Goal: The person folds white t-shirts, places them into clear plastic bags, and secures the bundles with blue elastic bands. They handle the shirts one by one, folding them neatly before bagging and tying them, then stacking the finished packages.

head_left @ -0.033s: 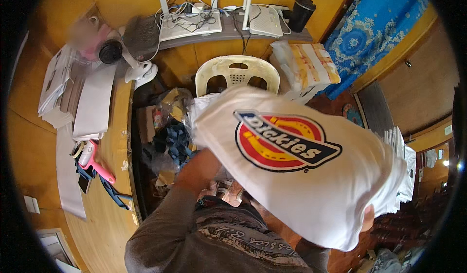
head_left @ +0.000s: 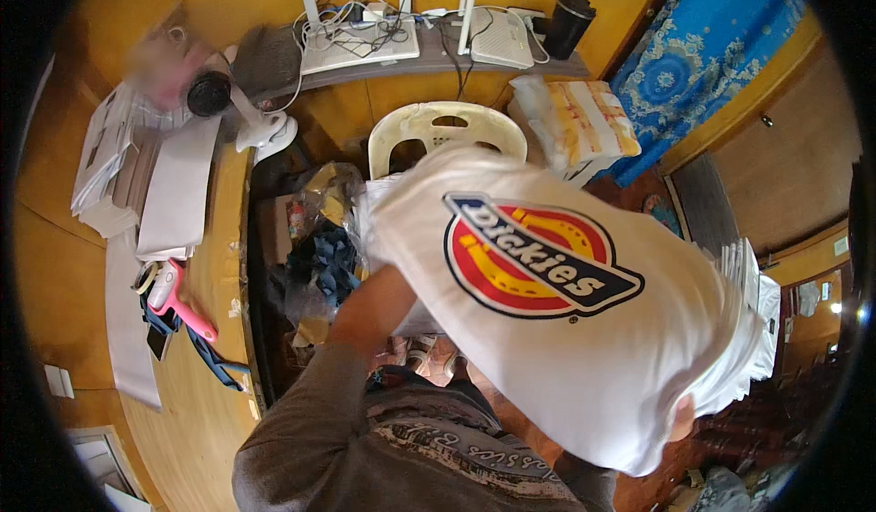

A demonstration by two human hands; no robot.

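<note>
A white printed garment [head_left: 584, 375], like a T-shirt though no collar or sleeve can be made out, hangs stretched in front of me. It bears a large red, yellow and dark blue emblem [head_left: 543, 261]. My left hand [head_left: 392, 286] reaches behind its left part, and the cloth hides the fingers. At the lower right corner, my right hand [head_left: 680, 418] grips the garment's edge, mostly covered by the fabric. Directly right of the garment is a stack of folded white cloth [head_left: 756, 316].
A cream plastic chair [head_left: 447, 115] stands ahead, below a shelf with routers [head_left: 360, 48] and a black tumbler [head_left: 568, 25]. The wooden table [head_left: 196, 412] at left holds papers [head_left: 178, 193] and a pink-and-white tape dispenser [head_left: 178, 297]. A wrapped bundle [head_left: 584, 129] sits right of the chair.
The garment has tilted slightly, its left end shifting a little right and its lower right corner dropping a little. My right hand has moved slightly down with it.
</note>
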